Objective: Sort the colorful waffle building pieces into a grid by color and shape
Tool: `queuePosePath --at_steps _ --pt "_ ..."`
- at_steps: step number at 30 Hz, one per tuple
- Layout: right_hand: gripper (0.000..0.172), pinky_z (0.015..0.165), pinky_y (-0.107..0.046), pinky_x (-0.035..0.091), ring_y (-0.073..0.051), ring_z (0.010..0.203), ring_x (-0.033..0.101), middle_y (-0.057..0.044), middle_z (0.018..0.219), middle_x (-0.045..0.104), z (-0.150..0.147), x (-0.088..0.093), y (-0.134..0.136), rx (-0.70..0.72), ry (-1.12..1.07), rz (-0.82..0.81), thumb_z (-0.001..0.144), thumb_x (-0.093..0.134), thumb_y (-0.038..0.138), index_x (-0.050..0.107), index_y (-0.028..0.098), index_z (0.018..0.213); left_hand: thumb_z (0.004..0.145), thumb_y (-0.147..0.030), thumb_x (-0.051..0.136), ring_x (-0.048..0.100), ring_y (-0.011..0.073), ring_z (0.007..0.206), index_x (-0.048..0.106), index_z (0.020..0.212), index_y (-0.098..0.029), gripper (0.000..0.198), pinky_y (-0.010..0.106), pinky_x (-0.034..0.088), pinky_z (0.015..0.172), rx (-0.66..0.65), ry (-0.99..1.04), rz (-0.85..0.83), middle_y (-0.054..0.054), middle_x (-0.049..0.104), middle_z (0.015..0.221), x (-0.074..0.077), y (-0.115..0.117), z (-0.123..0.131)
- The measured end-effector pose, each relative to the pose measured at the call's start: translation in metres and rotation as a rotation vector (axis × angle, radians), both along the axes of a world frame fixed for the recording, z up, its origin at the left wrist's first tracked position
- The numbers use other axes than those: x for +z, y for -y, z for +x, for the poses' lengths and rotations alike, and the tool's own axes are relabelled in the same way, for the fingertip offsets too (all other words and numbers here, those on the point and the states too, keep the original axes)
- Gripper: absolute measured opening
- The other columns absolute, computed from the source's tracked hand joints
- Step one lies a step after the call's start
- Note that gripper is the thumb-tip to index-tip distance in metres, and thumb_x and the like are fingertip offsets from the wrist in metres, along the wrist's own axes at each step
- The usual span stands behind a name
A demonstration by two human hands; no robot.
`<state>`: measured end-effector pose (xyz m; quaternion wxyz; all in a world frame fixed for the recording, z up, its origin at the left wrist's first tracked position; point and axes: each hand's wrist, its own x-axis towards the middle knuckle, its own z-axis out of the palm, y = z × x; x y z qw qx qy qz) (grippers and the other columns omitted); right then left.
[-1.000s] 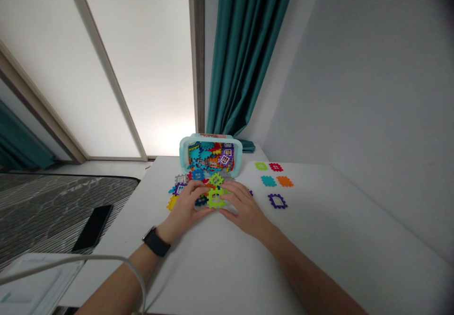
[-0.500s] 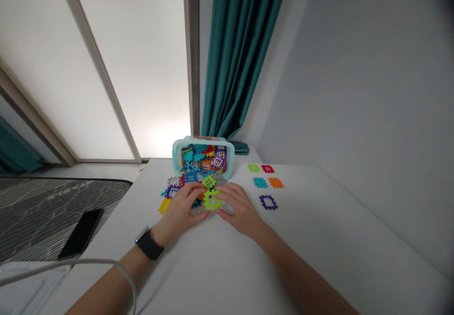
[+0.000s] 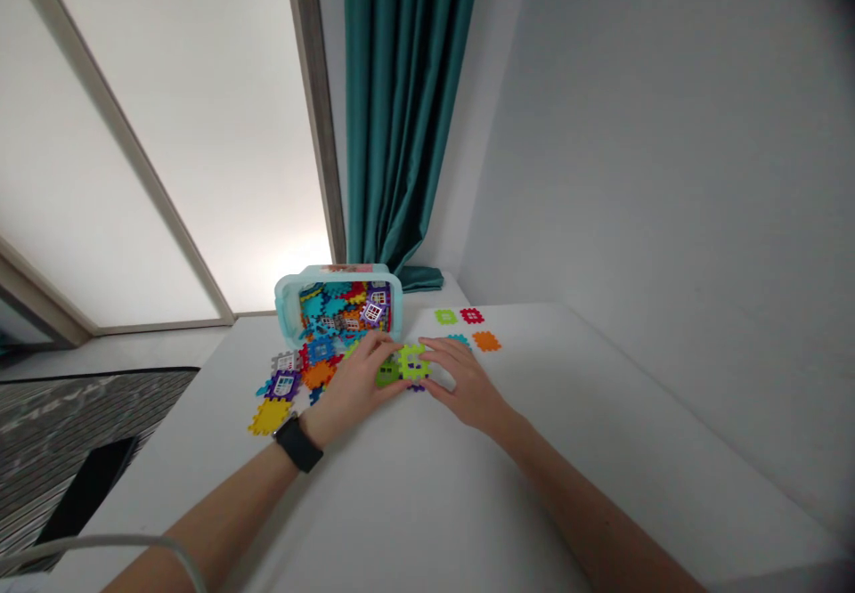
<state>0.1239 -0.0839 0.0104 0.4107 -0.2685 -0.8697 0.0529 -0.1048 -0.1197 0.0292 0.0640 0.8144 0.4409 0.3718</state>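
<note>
Mid-table, edges (image 3: pixel 695 419) distant | left hand (image 3: pixel 357 385), right hand (image 3: pixel 464 384) around lime tile (image 3: pixel 414 362) | grip unclear

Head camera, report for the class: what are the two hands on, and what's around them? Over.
Left hand, right hand closed in on lime-green plastic tile. Darker green tile at left fingertips. Pale teal tub, loose tiles beyond left hand.

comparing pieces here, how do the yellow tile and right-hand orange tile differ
The yellow tile sits nearer the camera, left of the left hand, by the heap; the orange tile sits farther, right of the right hand, apart from it. Both are flat notched plastic tiles on the table.
</note>
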Motion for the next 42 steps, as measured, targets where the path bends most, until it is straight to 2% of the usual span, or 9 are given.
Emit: queuePosePath --at_steps 5,9,14,20,24,28,42 --pt "0.028 0.109 -0.050 0.046 -0.026 0.128 0.056 -0.012 0.136 0.062 0.043 -0.007 -0.019 -0.099 -0.044 -0.025 0.095 0.058 0.028 0.062 0.025 0.122 0.087 -0.037 0.072 0.063 0.0191 0.093 0.059 0.120 -0.023 0.038 0.034 0.061 0.079 -0.075 0.110 -0.114 0.007 0.054 0.118 -0.012 -0.040 0.039" --pt "0.026 0.105 -0.049 0.049 -0.026 0.122 0.059 -0.012 0.125 0.066 0.074 -0.013 -0.036 -0.241 -0.153 -0.045 0.097 0.051 0.027 0.061 0.024 0.121 0.085 -0.038 0.073 0.063 0.0170 0.089 0.060 0.120 -0.024 0.040 0.032 0.061 0.076 -0.080 0.208 -0.185 0.005 0.053 0.115 -0.019 -0.079 0.065" --pt "0.024 0.094 -0.046 0.054 -0.025 0.103 0.064 -0.011 0.112 0.066 0.099 -0.018 -0.051 -0.396 -0.275 -0.094 0.097 0.047 0.028 0.061 0.022 0.116 0.083 -0.039 0.075 0.064 0.0203 0.097 0.063 0.120 -0.023 0.042 0.036 0.058 0.088 0.026 0.185 -0.201 0.006 0.055 0.114 -0.029 -0.130 0.084" --pt "0.027 0.091 -0.043 0.055 -0.023 0.099 0.064 -0.010 0.110 0.065 0.103 -0.022 -0.052 -0.416 -0.283 -0.135 0.093 0.047 0.021 0.060 0.022 0.117 0.082 -0.035 0.077 0.059 0.0271 0.112 0.067 0.115 -0.019 0.038 0.045 0.046 0.107 0.165 0.156 -0.215 0.010 0.057 0.114 -0.050 -0.173 0.098" --pt "0.031 0.091 -0.042 0.055 -0.022 0.098 0.064 -0.010 0.111 0.065 0.101 -0.025 -0.051 -0.414 -0.268 -0.159 0.090 0.047 0.016 0.060 0.022 0.118 0.081 -0.033 0.077 0.055 0.0307 0.118 0.068 0.114 -0.019 0.037 0.049 0.040 0.110 0.247 0.121 -0.231 0.013 0.057 0.119 -0.065 -0.183 0.102" --pt "0.032 0.091 -0.042 0.055 -0.023 0.099 0.064 -0.010 0.111 0.065 0.101 -0.026 -0.052 -0.413 -0.263 -0.179 0.089 0.047 0.015 0.060 0.022 0.118 0.083 -0.037 0.074 0.054 0.0306 0.119 0.067 0.119 -0.019 0.041 0.046 0.040 0.109 0.303 0.076 -0.245 0.014 0.056 0.125 -0.072 -0.184 0.101" --pt "0.032 0.095 -0.046 0.053 -0.024 0.103 0.063 -0.010 0.111 0.067 0.103 -0.031 -0.054 -0.423 -0.218 -0.195 0.088 0.049 0.014 0.061 0.021 0.117 0.082 -0.038 0.076 0.055 0.0283 0.116 0.066 0.117 -0.018 0.042 0.042 0.042 0.106 0.360 0.007 -0.250 0.012 0.057 0.120 -0.071 -0.180 0.101"
